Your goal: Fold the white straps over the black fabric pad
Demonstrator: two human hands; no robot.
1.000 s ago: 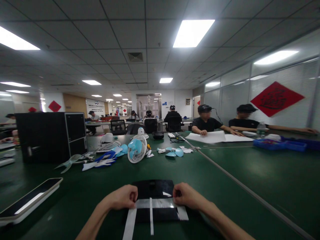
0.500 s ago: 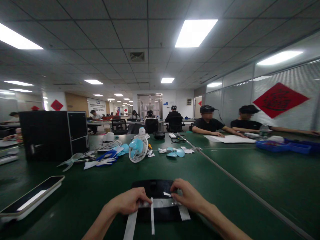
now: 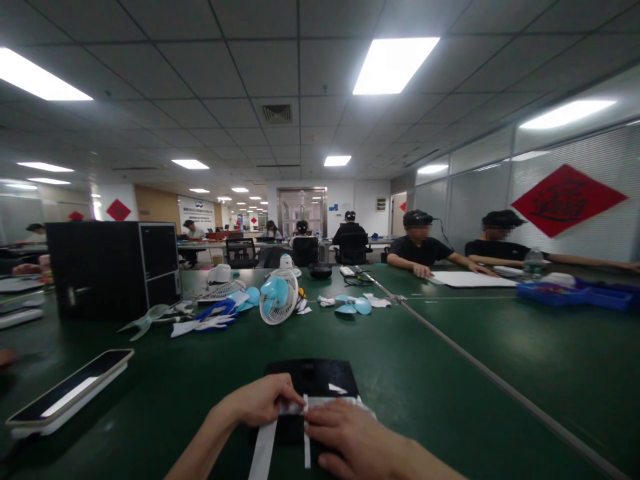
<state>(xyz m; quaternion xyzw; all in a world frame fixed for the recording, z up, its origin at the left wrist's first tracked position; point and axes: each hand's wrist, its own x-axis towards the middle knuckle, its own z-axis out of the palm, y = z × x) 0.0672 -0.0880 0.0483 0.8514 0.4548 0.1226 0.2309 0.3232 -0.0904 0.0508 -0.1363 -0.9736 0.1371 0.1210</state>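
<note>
A flat black panel (image 3: 324,375) lies on the green table in front of me, with white paper-like strips across it. My left hand (image 3: 261,401) is closed in a pinch at the upper end of a narrow white strip (image 3: 307,455). Beneath that hand a wider white strip (image 3: 263,450) runs down toward me. My right hand (image 3: 350,433) lies palm down, fingers stretched out, over a crosswise strip (image 3: 327,401); its fingertips reach the narrow strip. A small white scrap (image 3: 337,388) shows on the panel above the right hand. The panel's lower right part is hidden.
A phone (image 3: 70,390) rests on a white object at the left. Farther back are a black computer case (image 3: 100,270), gloves (image 3: 207,320), a small fan (image 3: 279,298) and loose blue blades (image 3: 353,305). Two people sit at the right near blue trays (image 3: 553,295).
My right hand has come down and left from the crosswise strip's right end, flattening over the strips. My left hand keeps its pinch. The view has shifted slightly.
</note>
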